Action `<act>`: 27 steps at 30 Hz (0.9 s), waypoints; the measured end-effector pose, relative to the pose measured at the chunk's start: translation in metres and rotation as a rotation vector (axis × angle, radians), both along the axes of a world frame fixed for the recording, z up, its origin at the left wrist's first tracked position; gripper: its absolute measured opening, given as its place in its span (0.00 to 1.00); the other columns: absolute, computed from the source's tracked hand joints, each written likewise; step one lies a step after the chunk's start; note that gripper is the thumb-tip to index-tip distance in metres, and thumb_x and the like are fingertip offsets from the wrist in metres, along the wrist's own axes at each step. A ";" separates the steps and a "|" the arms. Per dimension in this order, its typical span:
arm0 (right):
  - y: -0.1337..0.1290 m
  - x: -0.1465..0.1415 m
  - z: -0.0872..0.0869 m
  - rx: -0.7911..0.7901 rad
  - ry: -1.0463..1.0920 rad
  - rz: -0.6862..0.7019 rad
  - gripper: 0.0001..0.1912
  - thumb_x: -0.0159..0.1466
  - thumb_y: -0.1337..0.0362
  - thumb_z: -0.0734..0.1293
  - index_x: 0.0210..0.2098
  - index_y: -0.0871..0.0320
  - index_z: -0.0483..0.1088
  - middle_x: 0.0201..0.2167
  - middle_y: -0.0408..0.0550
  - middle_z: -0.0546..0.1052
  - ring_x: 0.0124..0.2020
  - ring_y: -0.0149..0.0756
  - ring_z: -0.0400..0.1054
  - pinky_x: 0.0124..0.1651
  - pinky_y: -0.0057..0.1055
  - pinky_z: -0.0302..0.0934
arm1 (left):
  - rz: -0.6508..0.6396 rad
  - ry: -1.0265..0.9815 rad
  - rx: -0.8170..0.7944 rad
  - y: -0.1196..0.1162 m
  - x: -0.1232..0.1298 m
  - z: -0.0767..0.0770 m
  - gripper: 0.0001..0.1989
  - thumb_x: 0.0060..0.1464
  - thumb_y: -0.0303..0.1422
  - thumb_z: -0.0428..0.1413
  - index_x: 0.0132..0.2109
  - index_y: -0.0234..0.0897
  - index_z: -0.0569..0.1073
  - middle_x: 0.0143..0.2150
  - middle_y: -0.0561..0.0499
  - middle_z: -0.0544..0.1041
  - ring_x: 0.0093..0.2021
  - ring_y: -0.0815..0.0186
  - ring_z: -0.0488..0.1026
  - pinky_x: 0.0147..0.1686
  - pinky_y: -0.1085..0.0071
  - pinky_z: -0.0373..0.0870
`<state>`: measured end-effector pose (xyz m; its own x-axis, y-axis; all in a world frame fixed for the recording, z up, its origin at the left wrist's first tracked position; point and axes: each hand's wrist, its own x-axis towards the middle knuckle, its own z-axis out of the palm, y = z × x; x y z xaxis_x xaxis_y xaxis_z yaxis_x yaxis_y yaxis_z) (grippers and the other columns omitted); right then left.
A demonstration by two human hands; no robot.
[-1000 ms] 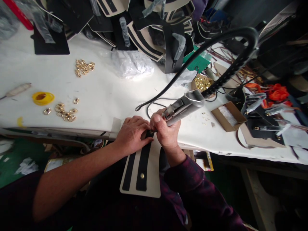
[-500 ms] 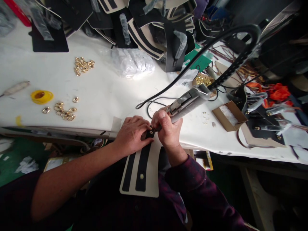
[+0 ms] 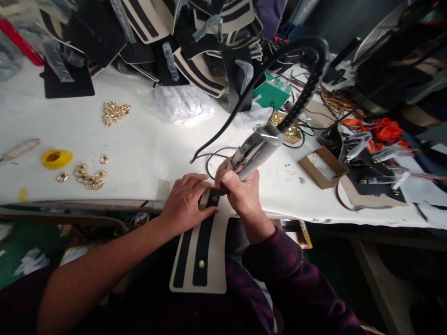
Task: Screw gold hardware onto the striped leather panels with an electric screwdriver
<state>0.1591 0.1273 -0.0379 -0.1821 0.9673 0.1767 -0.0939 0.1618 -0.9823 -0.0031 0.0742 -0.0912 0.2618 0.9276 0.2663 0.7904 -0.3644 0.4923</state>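
A beige panel [image 3: 218, 253] with black stripes hangs over the table's front edge towards my body. One black strip bears a brass-coloured stud [image 3: 201, 264] near its lower end and a small round metal fastener [image 3: 214, 198] near the top. My left hand [image 3: 185, 204] grips the panel's upper part, fingers over it and thumb beside the fastener. In the fist of my right hand [image 3: 244, 193] is a grey electric screwdriver [image 3: 260, 146], slanting up to the right, with a black cable at its rear. Its tip is just above the fastener, partly hidden by my fingers.
Gold-coloured metal links [image 3: 89, 177] lie in groups at left, near a yellow tape roll [image 3: 56, 159] and a light-handled tool [image 3: 21, 150]. Striped panels are piled behind a plastic-wrapped bundle [image 3: 185, 103]. An open cardboard box [image 3: 323, 167] stands at right. The cable [image 3: 240, 109] loops over the table.
The screwdriver's tip has moved off the fastener, which now shows plainly. Its rear end has swung left and the body looks steeper. My left hand keeps its grip; the whole view has shifted slightly.
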 end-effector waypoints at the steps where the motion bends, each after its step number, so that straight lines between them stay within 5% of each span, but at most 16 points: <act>1: 0.003 0.004 0.005 0.011 -0.041 -0.057 0.29 0.60 0.37 0.74 0.24 0.56 0.67 0.20 0.41 0.67 0.21 0.31 0.61 0.23 0.30 0.57 | 0.010 0.002 -0.002 0.000 0.001 0.000 0.30 0.51 0.44 0.70 0.58 0.41 0.73 0.64 0.40 0.75 0.66 0.45 0.67 0.60 0.49 0.67; 5: 0.032 0.027 0.015 0.123 -0.386 -0.300 0.25 0.62 0.39 0.73 0.34 0.56 0.74 0.24 0.42 0.72 0.27 0.35 0.66 0.31 0.31 0.62 | 0.019 0.029 -0.012 0.000 0.002 -0.001 0.37 0.50 0.45 0.71 0.63 0.39 0.69 0.58 0.40 0.78 0.61 0.44 0.69 0.58 0.48 0.67; 11: 0.074 0.058 -0.012 0.249 -1.149 -0.258 0.22 0.70 0.51 0.69 0.58 0.56 0.74 0.50 0.59 0.79 0.50 0.53 0.72 0.53 0.46 0.65 | 0.028 0.062 0.039 0.000 0.000 -0.005 0.41 0.48 0.45 0.73 0.65 0.43 0.67 0.56 0.41 0.78 0.58 0.45 0.72 0.58 0.49 0.68; 15: 0.035 0.064 -0.019 0.366 -0.993 -0.214 0.23 0.70 0.54 0.70 0.61 0.58 0.74 0.54 0.60 0.77 0.55 0.53 0.71 0.59 0.46 0.64 | 0.028 0.066 0.104 -0.003 0.000 -0.007 0.41 0.49 0.44 0.72 0.66 0.42 0.65 0.56 0.39 0.76 0.57 0.44 0.73 0.57 0.48 0.69; 20: -0.022 0.061 -0.022 0.117 -0.756 0.169 0.21 0.61 0.60 0.77 0.53 0.55 0.77 0.48 0.50 0.81 0.47 0.44 0.75 0.51 0.37 0.67 | 0.011 0.049 0.180 -0.007 0.002 -0.009 0.42 0.51 0.42 0.72 0.68 0.42 0.63 0.54 0.38 0.75 0.54 0.45 0.75 0.55 0.48 0.73; 27: -0.031 0.058 -0.020 -0.074 -0.502 0.226 0.07 0.62 0.64 0.75 0.36 0.57 0.74 0.32 0.39 0.76 0.33 0.32 0.69 0.37 0.28 0.60 | 0.138 -0.265 -0.041 -0.024 0.003 -0.001 0.41 0.57 0.35 0.67 0.72 0.48 0.59 0.53 0.46 0.77 0.50 0.57 0.80 0.51 0.59 0.78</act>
<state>0.2174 0.0967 -0.0582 -0.4309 0.9009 -0.0524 0.3644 0.1206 -0.9234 0.0000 0.0504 -0.0926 0.0588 0.9611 0.2697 0.6731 -0.2377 0.7003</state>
